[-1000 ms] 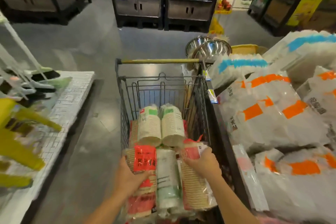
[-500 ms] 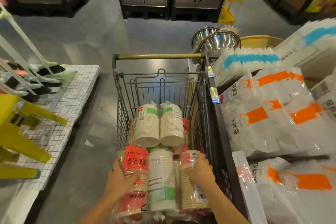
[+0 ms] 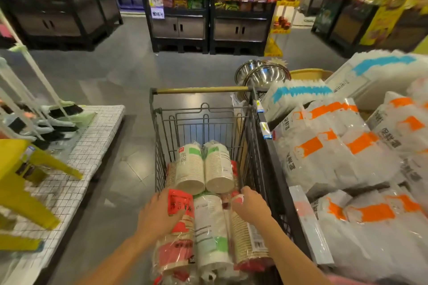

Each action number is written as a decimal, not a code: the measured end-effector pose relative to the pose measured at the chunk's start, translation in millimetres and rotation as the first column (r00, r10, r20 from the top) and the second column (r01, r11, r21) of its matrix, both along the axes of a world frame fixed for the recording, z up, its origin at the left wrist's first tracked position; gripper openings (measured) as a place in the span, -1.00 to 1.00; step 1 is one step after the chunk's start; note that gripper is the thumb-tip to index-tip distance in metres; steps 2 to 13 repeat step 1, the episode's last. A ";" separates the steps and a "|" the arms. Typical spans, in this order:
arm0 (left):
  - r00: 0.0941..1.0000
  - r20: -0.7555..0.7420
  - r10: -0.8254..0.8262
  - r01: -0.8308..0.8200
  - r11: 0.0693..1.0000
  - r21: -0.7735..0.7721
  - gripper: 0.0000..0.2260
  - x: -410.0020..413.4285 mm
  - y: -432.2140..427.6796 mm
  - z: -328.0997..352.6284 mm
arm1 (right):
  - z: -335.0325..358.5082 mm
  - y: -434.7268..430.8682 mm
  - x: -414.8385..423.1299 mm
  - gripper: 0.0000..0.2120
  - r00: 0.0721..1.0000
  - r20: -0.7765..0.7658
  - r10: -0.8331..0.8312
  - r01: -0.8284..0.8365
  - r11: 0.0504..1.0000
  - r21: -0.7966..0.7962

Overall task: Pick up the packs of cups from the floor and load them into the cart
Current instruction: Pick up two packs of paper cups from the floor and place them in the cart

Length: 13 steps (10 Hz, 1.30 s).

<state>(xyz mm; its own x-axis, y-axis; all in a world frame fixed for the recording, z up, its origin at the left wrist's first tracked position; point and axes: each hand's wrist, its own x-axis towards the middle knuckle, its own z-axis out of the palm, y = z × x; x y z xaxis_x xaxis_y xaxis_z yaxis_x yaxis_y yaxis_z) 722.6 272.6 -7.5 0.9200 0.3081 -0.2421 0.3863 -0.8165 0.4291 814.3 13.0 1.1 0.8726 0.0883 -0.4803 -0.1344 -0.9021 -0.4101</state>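
Two packs of cups [image 3: 203, 166] already lie at the far end of the cart [image 3: 199, 90]. The left hand [image 3: 159, 213] and right hand [image 3: 252, 206] clasp a bundle of three more packs [image 3: 210, 227] from either side at the near end. It is probably inside, though the frame crops it. No packs show on the visible floor [image 3: 115, 71], so little seems left.

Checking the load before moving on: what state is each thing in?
Grey wire shopping cart: partly loaded.
Two white cup packs: lying side by side in cart.
Red-labelled cup pack: gripped by left hand.
Brown ribbed cup pack: gripped by right hand.
White-and-green cup pack: wedged between those two.
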 end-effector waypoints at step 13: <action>0.993 0.026 -0.116 0.114 0.991 0.069 -0.36 -2.3 6.0 3.7 | 22.0 6.4 -13.2 -0.57 0.997 0.073 0.026 -0.026 1.000 -0.005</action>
